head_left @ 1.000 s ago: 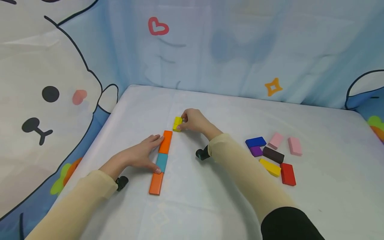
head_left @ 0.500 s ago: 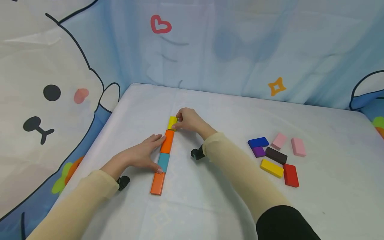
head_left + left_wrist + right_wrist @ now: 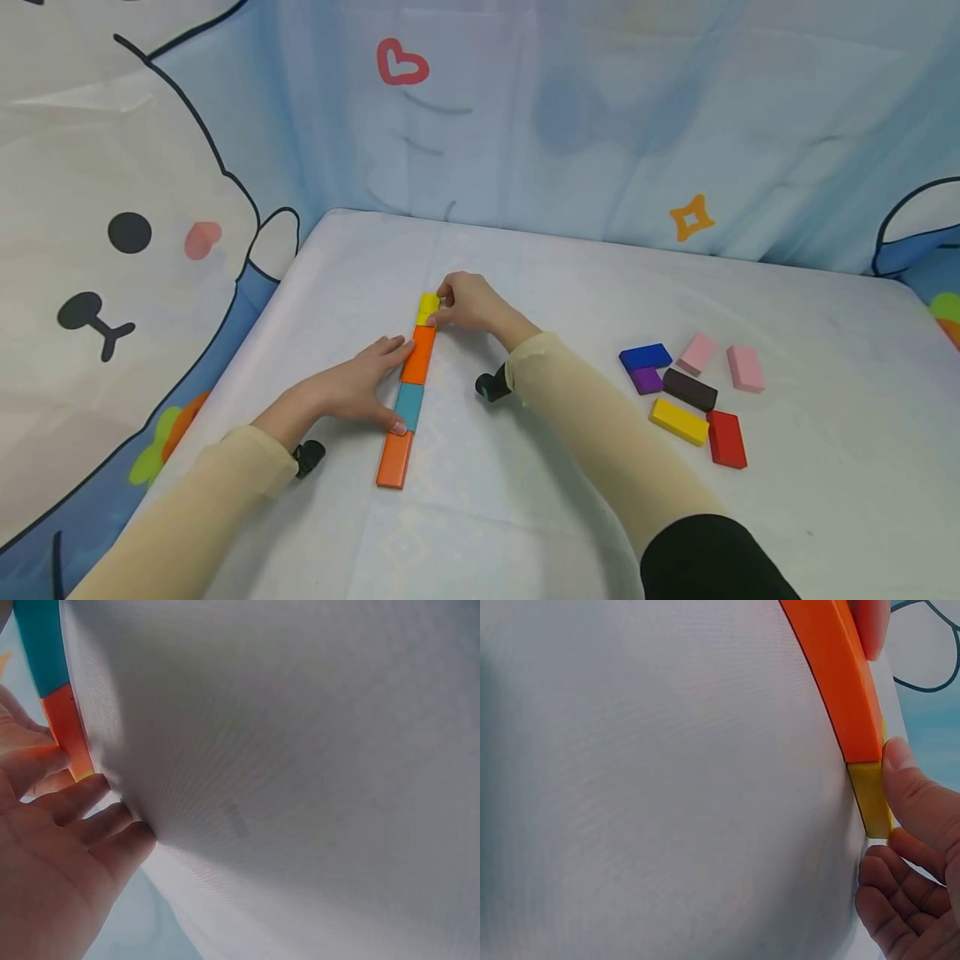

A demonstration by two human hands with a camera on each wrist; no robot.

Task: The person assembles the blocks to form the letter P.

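A line of flat blocks lies on the table in the head view: an orange block [image 3: 394, 462] nearest, then a teal block [image 3: 409, 402], another orange block [image 3: 419, 354] and a yellow block [image 3: 428, 306] at the far end. My right hand [image 3: 474, 303] pinches the yellow block from its right side, thumb by the near end. In the right wrist view the yellow block [image 3: 869, 796] sits flush against the orange end. My left hand [image 3: 348, 385] lies along the row's left side, fingers spread, fingertips touching the farther orange block and thumb at the teal block's near end.
To the right lies a loose group of blocks: a blue block [image 3: 646, 357], a purple block [image 3: 647, 381], a dark brown block [image 3: 690, 389], a yellow block [image 3: 678, 421], a red block [image 3: 727, 439] and two pink blocks [image 3: 746, 368]. A printed curtain [image 3: 585, 125] hangs behind the table.
My right hand has moved the yellow block left, from beside the row's far end into line against the orange block. My left hand has stayed in place on the row.
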